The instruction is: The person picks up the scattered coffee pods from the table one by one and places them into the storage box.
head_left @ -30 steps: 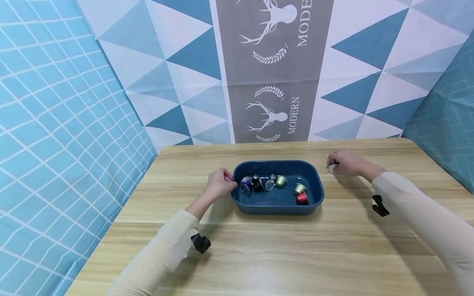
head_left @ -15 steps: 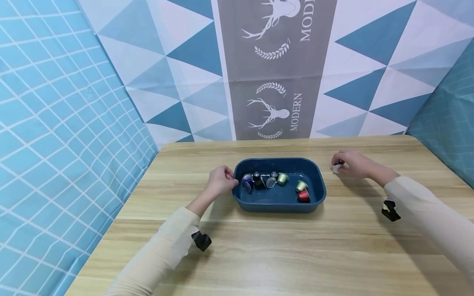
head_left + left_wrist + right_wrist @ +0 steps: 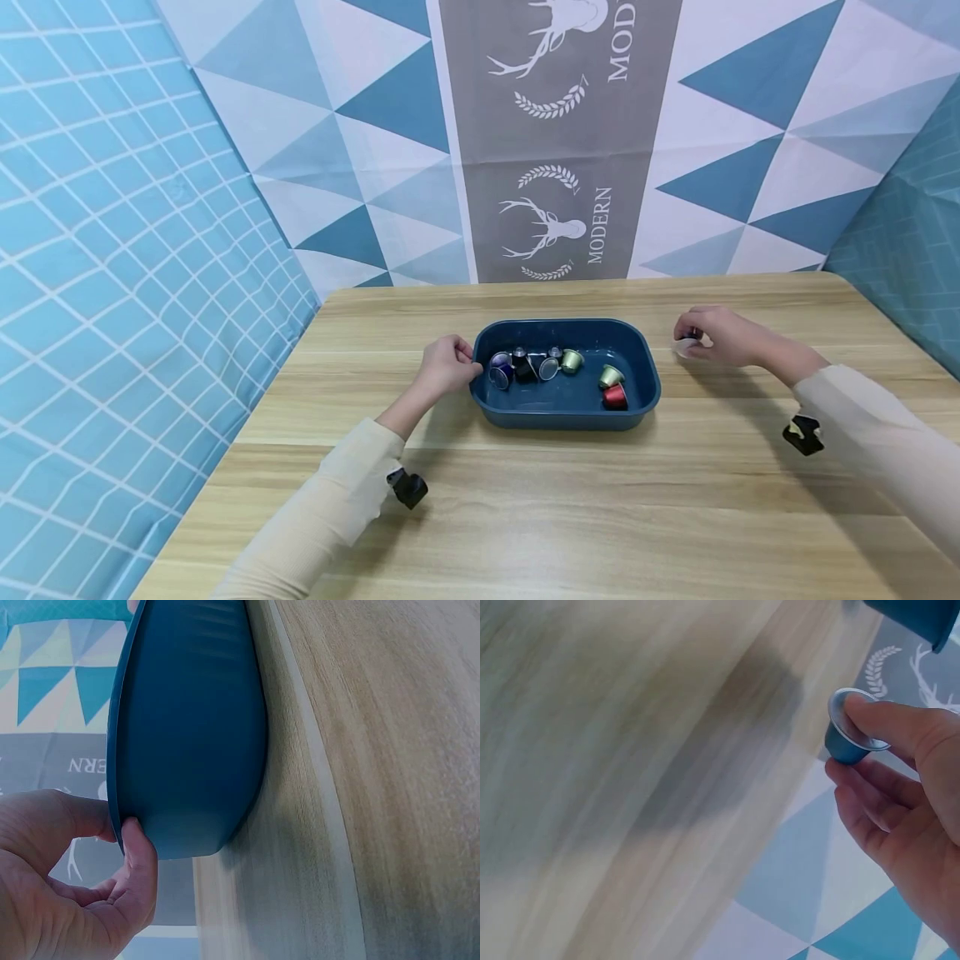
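Note:
With thumb and finger, my left hand (image 3: 444, 367) pinches the left rim of a dark blue plastic bin (image 3: 562, 422); the left wrist view shows the thumb and a finger on either side of the bin's wall (image 3: 187, 735). To the right of the bin, my right hand (image 3: 726, 335) holds a blue coffee capsule (image 3: 843, 748) between thumb and fingers. Its silvery lid faces the thumb in the right wrist view. Inside the bin, several dark capsules (image 3: 525, 368) cluster at the left. A green capsule (image 3: 572, 361) sits near the middle, with another green capsule (image 3: 610, 377) and a red capsule (image 3: 615, 397) at the right.
The bin stands on a wood-grain table (image 3: 525, 508), towards its back edge. Behind rises a patterned backdrop (image 3: 547, 142) with triangles and deer heads. A blue gridded sheet (image 3: 150, 233) hangs at the left and a teal sheet (image 3: 900, 242) at the right.
My right hand has shifted a little to the right, farther from the bin, with the capsule in its fingers. The left hand stays at the rim. The head view has shifted slightly.

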`<state>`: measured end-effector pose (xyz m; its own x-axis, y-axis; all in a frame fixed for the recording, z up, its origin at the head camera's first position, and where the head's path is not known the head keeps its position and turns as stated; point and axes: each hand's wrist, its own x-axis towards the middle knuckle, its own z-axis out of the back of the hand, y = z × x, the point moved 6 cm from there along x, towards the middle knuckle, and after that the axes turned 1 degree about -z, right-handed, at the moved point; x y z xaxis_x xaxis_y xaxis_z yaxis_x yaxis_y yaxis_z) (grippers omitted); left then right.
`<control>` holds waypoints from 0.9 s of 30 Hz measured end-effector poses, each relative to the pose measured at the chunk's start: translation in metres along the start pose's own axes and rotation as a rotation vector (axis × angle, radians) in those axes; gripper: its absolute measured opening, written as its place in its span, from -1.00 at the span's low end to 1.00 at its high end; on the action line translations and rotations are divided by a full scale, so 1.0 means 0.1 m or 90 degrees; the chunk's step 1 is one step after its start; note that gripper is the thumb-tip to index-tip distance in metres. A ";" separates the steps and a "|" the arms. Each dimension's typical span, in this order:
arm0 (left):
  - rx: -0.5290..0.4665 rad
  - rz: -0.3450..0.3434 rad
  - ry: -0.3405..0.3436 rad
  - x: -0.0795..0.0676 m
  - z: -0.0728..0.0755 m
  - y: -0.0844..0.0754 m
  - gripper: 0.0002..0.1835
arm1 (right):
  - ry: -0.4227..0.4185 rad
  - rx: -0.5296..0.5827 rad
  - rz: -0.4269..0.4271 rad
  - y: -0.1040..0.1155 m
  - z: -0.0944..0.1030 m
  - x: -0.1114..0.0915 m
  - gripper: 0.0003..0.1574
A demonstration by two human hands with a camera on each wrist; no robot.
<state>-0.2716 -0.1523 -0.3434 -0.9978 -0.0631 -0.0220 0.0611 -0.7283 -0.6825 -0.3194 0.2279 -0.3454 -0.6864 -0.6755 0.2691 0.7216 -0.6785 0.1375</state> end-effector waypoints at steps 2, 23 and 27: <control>-0.001 -0.001 0.000 0.00 0.00 0.00 -0.85 | 0.009 0.003 0.001 0.03 0.02 0.00 -0.76; -0.015 -0.006 0.002 0.01 0.00 0.00 -0.84 | 0.156 0.020 -0.022 0.38 0.23 0.05 -0.76; -0.012 -0.006 0.000 0.01 0.00 0.01 -0.85 | 0.178 0.028 -0.020 0.45 0.27 0.08 -0.77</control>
<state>-0.2723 -0.1526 -0.3440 -0.9983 -0.0562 -0.0153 0.0509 -0.7155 -0.6967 -0.2899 0.1993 -0.3112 -0.7018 -0.7123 -0.0089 0.6989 -0.6909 0.1849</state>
